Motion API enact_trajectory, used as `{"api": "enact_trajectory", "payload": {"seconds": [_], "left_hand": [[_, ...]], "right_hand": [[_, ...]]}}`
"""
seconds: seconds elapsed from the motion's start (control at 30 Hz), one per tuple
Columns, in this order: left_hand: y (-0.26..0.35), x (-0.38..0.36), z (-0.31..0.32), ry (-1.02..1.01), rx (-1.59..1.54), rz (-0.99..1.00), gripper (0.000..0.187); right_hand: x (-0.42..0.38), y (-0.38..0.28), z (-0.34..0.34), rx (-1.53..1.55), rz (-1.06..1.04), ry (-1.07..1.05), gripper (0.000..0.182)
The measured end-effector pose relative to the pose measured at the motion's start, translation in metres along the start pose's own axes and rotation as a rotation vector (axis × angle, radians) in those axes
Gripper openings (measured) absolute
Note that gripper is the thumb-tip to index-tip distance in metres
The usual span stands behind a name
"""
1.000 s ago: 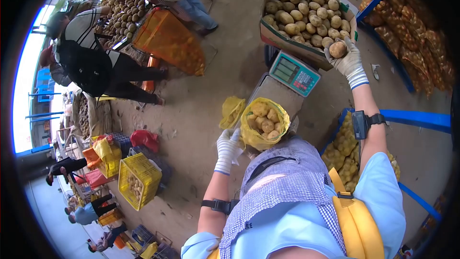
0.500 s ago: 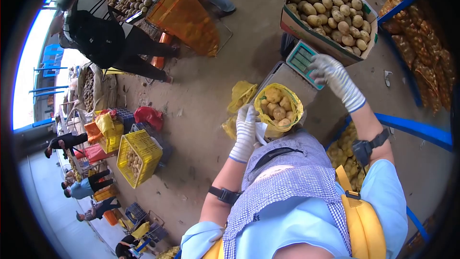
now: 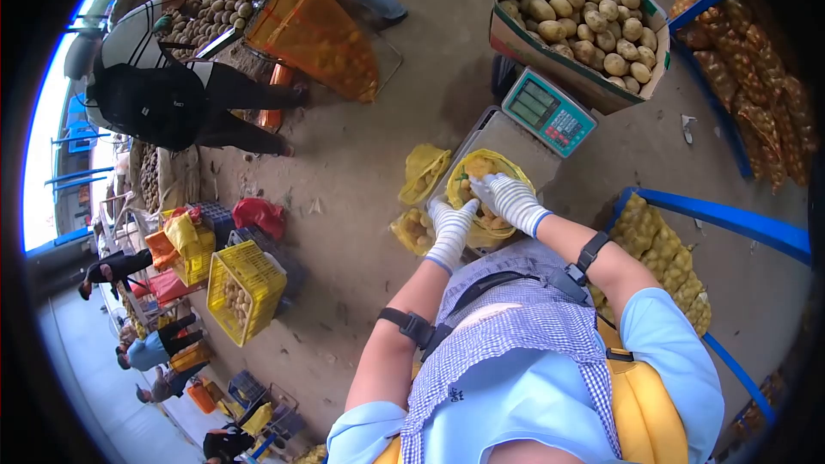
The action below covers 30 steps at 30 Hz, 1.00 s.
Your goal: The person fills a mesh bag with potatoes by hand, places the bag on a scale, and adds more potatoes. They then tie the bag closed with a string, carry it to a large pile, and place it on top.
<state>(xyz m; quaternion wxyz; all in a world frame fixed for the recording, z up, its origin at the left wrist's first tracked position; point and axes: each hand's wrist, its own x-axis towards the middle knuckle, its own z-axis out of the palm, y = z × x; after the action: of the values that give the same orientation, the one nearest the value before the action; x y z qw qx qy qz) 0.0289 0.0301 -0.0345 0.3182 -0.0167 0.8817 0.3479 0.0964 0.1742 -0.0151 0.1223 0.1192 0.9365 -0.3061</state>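
Observation:
A yellow mesh bag (image 3: pixel 518 174) of potatoes stands open on the metal platform of a scale (image 3: pixel 531 148). My left hand (image 3: pixel 452 225), in a striped white glove, is at the bag's near left rim, its fingers bent against the mesh. My right hand (image 3: pixel 507 200), gloved the same way, lies over the bag's opening and the potatoes; its fingertips are partly hidden. The green scale display (image 3: pixel 548 112) is beyond the bag. Two more filled yellow mesh bags (image 3: pixel 423 174) sit just left of the platform.
A cardboard box (image 3: pixel 593 94) of potatoes stands behind the display. Blue rails (image 3: pixel 730 225) and stacked mesh sacks (image 3: pixel 657 262) are at the right. Yellow crates (image 3: pixel 273 279) stand at the left. A person in black (image 3: pixel 155 107) is at the upper left, with other people farther off.
My right hand has moved from the scale display down to the potato bag. My left hand has shifted slightly along the bag's side. The display is now uncovered.

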Motion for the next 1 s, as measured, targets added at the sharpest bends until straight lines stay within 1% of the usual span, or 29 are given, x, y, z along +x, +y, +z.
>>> {"api": "enact_trajectory", "payload": {"seconds": [0.03, 0.1, 0.13, 0.17, 0.2, 0.23, 0.27, 0.3, 0.33, 0.43, 0.57, 0.6, 0.63, 0.7, 0.73, 0.8, 0.83, 0.9, 0.93, 0.97, 1.0], "left_hand": [[-0.002, -0.004, -0.002, 0.0, 0.002, -0.003, 0.052], [0.001, -0.015, -0.011, -0.203, -0.658, -0.069, 0.041], [0.01, -0.023, -0.02, -0.17, -0.679, -0.066, 0.032], [0.005, -0.025, -0.024, -0.165, -0.676, -0.077, 0.032], [0.0, -0.025, -0.027, -0.162, -0.632, -0.046, 0.029], [-0.004, -0.022, -0.029, -0.155, -0.586, -0.015, 0.027], [-0.017, -0.019, -0.026, -0.165, -0.658, 0.005, 0.025], [-0.014, -0.021, -0.029, -0.157, -0.661, 0.003, 0.025], [-0.006, -0.025, -0.033, -0.165, -0.64, 0.006, 0.025], [-0.003, -0.026, -0.031, -0.179, -0.637, -0.007, 0.025], [-0.005, -0.024, -0.034, -0.193, -0.635, 0.023, 0.023], [-0.007, -0.024, -0.036, -0.186, -0.65, 0.028, 0.021], [-0.007, -0.022, -0.035, -0.176, -0.662, 0.028, 0.021], [-0.008, -0.019, -0.03, -0.186, -0.681, -0.045, 0.023], [-0.01, -0.02, -0.028, -0.191, -0.685, -0.037, 0.023], [-0.011, -0.022, -0.023, -0.182, -0.545, 0.082, 0.025], [-0.011, -0.023, -0.021, -0.189, -0.546, 0.089, 0.025], [-0.013, -0.023, -0.026, -0.21, -0.484, 0.092, 0.027], [-0.008, -0.016, -0.036, -0.241, -0.462, 0.062, 0.03], [-0.008, -0.019, -0.043, -0.243, -0.459, 0.067, 0.03], [0.008, -0.028, -0.058, -0.027, -0.102, 0.363, 0.032]], "right_hand": [[-0.002, -0.004, 0.012, -0.218, -0.168, 0.043, 0.033], [0.007, -0.01, 0.044, -0.005, -0.008, -0.072, 0.032], [0.009, -0.017, 0.046, 0.048, -0.001, -0.185, 0.032], [0.007, -0.025, 0.047, 0.101, 0.003, -0.304, 0.031], [0.002, -0.033, 0.048, 0.252, 0.108, -0.286, 0.03], [0.006, -0.035, 0.045, 0.256, 0.099, -0.297, 0.03], [0.009, -0.039, 0.042, 0.012, -0.004, -0.402, 0.03], [0.01, -0.047, 0.029, -0.234, -0.105, -0.502, 0.03], [0.005, -0.058, 0.0, -0.48, -0.244, -0.486, 0.032], [0.013, -0.053, 0.013, -0.477, -0.215, -0.534, 0.03], [0.039, -0.042, 0.027, -0.471, -0.151, -0.605, 0.027], [0.043, -0.042, 0.004, -0.31, -0.034, -0.586, 0.027], [0.042, -0.046, -0.027, -0.116, 0.178, -0.547, 0.031], [0.041, -0.015, -0.016, 0.438, 0.446, -0.092, 0.033], [0.042, -0.012, -0.008, 0.432, 0.447, -0.083, 0.033], [0.047, -0.001, 0.009, 0.809, 0.484, -0.135, 0.032], [0.057, 0.012, 0.03, 0.666, 0.443, -0.229, 0.025], [0.063, 0.027, 0.063, 0.377, 0.386, 0.003, 0.02], [0.064, 0.012, 0.041, 0.396, 0.382, 0.005, 0.02], [0.054, 0.0, 0.017, 0.455, 0.331, 0.014, 0.023], [0.043, -0.018, -0.021, 0.509, 0.277, 0.028, 0.025]]}}
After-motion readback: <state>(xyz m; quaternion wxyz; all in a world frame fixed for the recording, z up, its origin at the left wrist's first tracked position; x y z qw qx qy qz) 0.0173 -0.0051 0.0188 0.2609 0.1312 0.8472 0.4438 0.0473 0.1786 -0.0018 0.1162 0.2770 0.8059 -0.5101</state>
